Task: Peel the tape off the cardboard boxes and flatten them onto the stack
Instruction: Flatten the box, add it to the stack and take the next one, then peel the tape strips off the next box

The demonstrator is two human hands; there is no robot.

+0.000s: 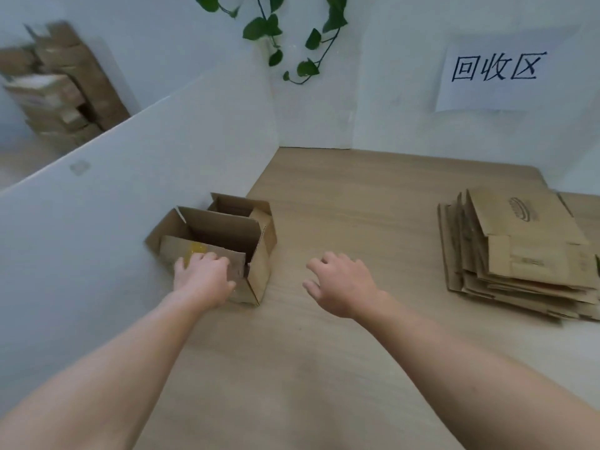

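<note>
Head view: the open box is seen at the left of the table, its near flap covered by the left hand, fingers curled; a grip cannot be told. The right hand is held loosely spread and empty beside it.

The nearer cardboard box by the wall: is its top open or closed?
Open. The box has its top flaps spread apart and its inner walls show; the left hand touches its near side.

recycling corner: handwritten wall sign, flattened cardboard stack on wooden table, white partitions.
</note>
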